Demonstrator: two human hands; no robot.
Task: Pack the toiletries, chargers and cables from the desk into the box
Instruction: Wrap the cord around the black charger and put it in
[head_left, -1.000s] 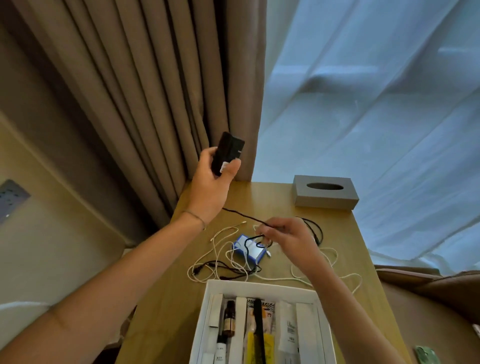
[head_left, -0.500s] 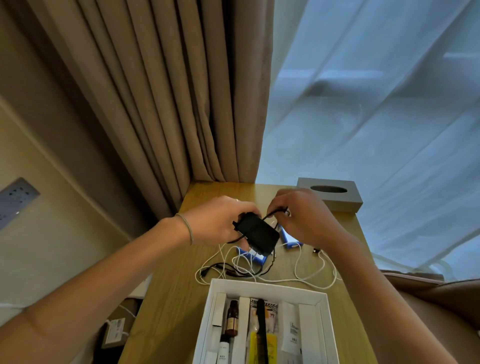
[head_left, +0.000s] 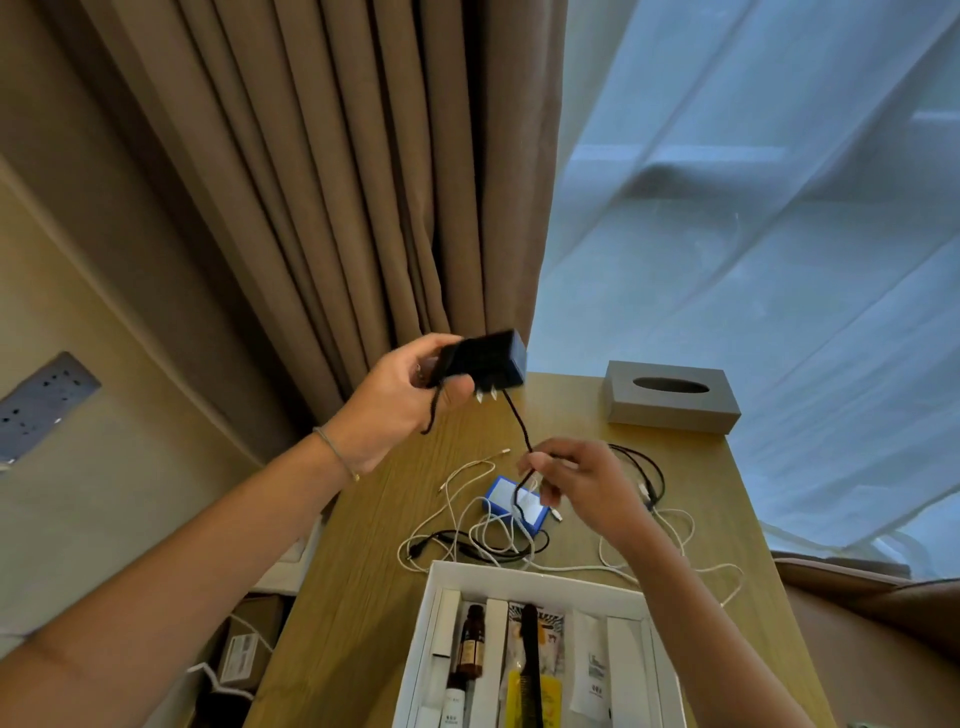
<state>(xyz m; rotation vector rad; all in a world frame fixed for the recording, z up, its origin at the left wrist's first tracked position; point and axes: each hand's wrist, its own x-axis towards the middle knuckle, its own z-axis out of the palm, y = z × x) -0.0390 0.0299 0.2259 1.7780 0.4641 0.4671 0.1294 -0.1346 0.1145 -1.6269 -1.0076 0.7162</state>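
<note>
Behind the wooden desk (head_left: 363, 571) hang a brown curtain (head_left: 337, 182) and a thin pale blue curtain (head_left: 753, 260), and one grey tissue box (head_left: 672, 397) stands at the far right corner of the desk. The white box (head_left: 519, 574) is at the near edge, open, and inside I see one brown bottle (head_left: 470, 647), one black comb (head_left: 531, 660) on a yellow packet and some white tubes and packets; their labels are too small for me to read. Between the box and the tissue box lie several white cables (head_left: 670, 519) and black cables (head_left: 644, 462), tangled around one small blue box (head_left: 501, 493). My left hand (head_left: 395, 410) is raised over the desk and its fingers are curled around one black charger (head_left: 480, 361), with two metal pins pointing down. One black cable (head_left: 517, 415) hangs from the charger to my right hand (head_left: 582, 480), which pinches it with bent fingers just above the blue box.
</note>
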